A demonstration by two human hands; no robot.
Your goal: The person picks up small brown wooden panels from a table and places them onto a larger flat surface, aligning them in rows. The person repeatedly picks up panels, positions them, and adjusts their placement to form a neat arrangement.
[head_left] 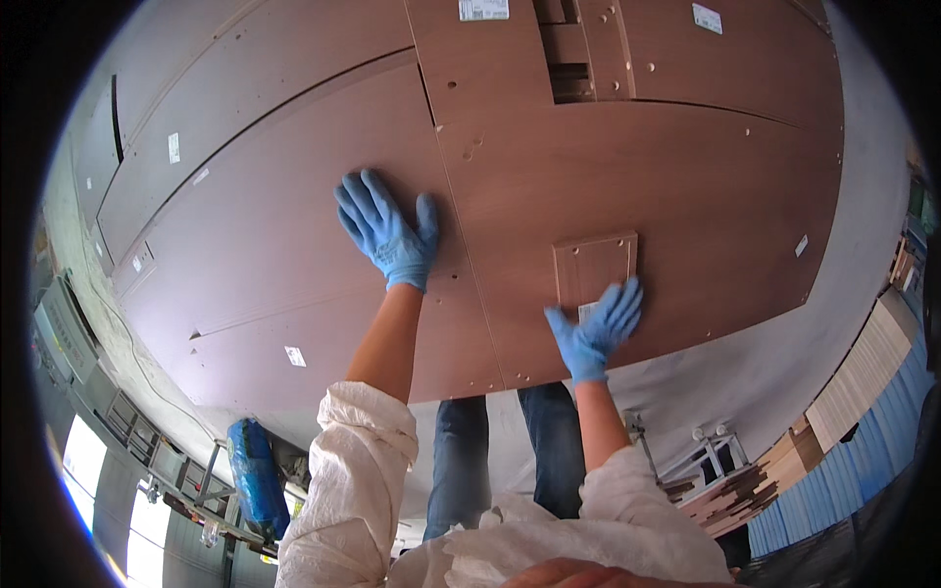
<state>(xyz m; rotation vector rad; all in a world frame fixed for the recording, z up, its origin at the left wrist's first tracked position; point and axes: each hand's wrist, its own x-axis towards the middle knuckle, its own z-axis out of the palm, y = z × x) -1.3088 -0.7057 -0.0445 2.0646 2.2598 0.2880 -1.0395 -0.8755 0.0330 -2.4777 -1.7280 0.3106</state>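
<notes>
Blue gloves cover both my hands. My left hand point(394, 235) lies flat with its fingers spread on a large brown panel point(284, 255), left of the seam with the neighbouring panel. On the right-hand brown panel point(725, 196) rests a small square-cornered board point(596, 263) with holes near its upper corners. My right hand point(596, 328), slightly blurred, is at the lower end of that small board, fingers stretched out and thumb apart. It covers part of a white label point(588, 312) there. Whether the right palm presses on the board or hovers over it, I cannot tell.
More brown panels point(294, 49) with white labels lie beyond, with a gap point(569, 83) showing pieces underneath. A blue wrapped bundle point(257, 475) is at the lower left. Stacked boards point(867, 372) and a metal-framed cart point(711, 456) stand at the lower right.
</notes>
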